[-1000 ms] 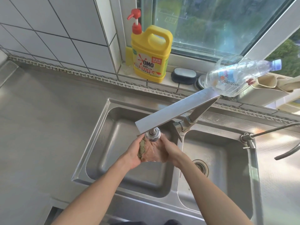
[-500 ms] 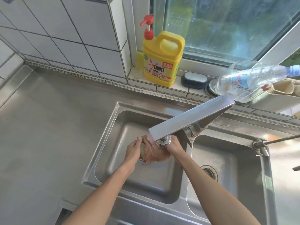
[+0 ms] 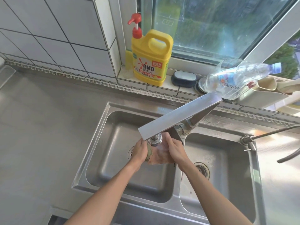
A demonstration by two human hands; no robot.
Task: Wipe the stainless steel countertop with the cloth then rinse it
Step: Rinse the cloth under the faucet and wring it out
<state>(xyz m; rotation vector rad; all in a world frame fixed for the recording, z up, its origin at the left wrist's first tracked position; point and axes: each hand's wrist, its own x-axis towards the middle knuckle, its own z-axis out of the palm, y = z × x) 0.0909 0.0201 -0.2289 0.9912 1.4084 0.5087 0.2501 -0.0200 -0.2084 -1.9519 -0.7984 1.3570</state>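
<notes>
Both forearms reach forward over the left sink basin (image 3: 113,159). The left hand (image 3: 140,151) and right hand (image 3: 176,151) face each other, fingers curled round the wet cloth (image 3: 158,155), gripping it between them just under the faucet head (image 3: 155,140). A yellow detergent jug (image 3: 151,57) stands on the windowsill beyond the countertop's (image 3: 40,127) back edge.

cloth (image 3: 159,157) part hidden by faucet (image 3: 177,118)

On the tiled sill stand a yellow detergent jug (image 3: 150,59) and a dark brush (image 3: 183,78) — a clear plastic bottle (image 3: 235,78) lies beside them.
</notes>
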